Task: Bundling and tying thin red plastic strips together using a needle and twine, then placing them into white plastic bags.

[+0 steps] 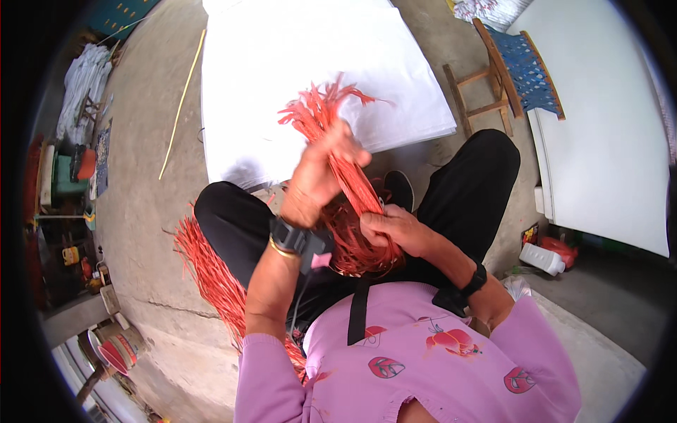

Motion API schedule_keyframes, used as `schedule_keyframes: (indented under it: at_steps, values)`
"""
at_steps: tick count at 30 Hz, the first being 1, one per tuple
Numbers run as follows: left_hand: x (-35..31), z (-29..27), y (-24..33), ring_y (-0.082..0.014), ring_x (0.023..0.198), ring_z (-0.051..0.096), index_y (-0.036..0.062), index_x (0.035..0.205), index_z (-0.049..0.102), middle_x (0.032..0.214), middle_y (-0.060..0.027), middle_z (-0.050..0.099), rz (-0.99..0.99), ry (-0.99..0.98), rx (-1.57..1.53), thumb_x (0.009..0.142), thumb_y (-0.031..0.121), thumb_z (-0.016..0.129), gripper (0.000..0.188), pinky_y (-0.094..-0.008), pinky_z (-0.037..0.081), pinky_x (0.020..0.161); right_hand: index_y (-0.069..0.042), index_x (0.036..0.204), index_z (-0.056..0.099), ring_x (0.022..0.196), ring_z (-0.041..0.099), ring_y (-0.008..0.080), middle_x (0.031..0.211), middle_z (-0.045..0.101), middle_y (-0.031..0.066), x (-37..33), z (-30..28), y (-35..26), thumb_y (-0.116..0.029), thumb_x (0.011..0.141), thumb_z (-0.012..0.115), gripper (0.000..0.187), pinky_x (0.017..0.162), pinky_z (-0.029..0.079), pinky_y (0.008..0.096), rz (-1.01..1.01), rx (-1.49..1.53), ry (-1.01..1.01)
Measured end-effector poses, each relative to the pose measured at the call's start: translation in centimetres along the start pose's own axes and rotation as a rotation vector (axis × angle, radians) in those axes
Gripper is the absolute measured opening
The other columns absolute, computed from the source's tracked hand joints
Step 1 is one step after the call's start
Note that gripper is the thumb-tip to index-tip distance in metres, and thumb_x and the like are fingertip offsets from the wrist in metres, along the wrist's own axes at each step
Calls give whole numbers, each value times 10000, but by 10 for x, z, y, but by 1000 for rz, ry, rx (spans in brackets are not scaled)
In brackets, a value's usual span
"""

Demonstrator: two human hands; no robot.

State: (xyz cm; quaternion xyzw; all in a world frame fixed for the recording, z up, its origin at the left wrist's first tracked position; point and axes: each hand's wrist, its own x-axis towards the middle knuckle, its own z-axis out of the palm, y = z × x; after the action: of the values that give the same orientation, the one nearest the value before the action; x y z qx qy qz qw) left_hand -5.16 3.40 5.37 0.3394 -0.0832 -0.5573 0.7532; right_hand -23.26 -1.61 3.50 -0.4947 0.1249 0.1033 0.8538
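Observation:
A long bundle of flat red strips slants between my hands over my lap, its loose, frayed ends fanning out at the top. My left hand, slightly blurred, is closed around the upper part, just below the frayed ends. Lower down, my right hand grips the same bundle, its thumb lying across the strips. Something small and shiny shows beside the right hand, too small to make out. Below the hands the strips curve into a looped mass between my thighs. Another heap of red strips hangs or lies beside my left leg.
In front stands a low surface covered with white sheeting. A wooden folding stool with a blue woven seat is at the far right, near a large white panel. A white bottle lies below it. A yellow strip lies on the concrete floor.

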Motion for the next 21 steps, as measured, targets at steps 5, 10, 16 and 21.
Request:
schedule_keyframes:
  at_steps: [5,10,16,21]
  values:
    - [10,-5,67,-75,504,379,81,800,500,569,43,376,155,-121,-74,937,272,479,236,-283,462,594,-92,599,440,513,343,61,538,378,-40,-3,3,7,-389,935,441,449,485,288,240,-45,-211,27]
    - [12,-23,92,-77,518,371,69,836,526,614,43,400,270,-227,46,943,280,466,244,-277,477,637,-86,610,432,517,338,58,547,375,-41,-3,6,7,-381,935,443,439,486,285,240,-36,-242,-17]
    - [-24,-21,34,-273,1129,495,36,1219,464,1207,-129,536,-29,85,6,840,640,379,718,-442,391,948,-94,610,408,528,344,74,552,358,-29,9,8,-5,-315,939,424,397,521,297,230,-99,115,50]
    - [-56,-31,-52,-235,1057,549,71,1090,551,1142,-97,580,-451,-75,-77,851,550,493,539,-357,432,905,-106,703,458,513,357,59,549,361,-50,39,5,-1,-261,941,460,284,502,309,221,13,559,133]
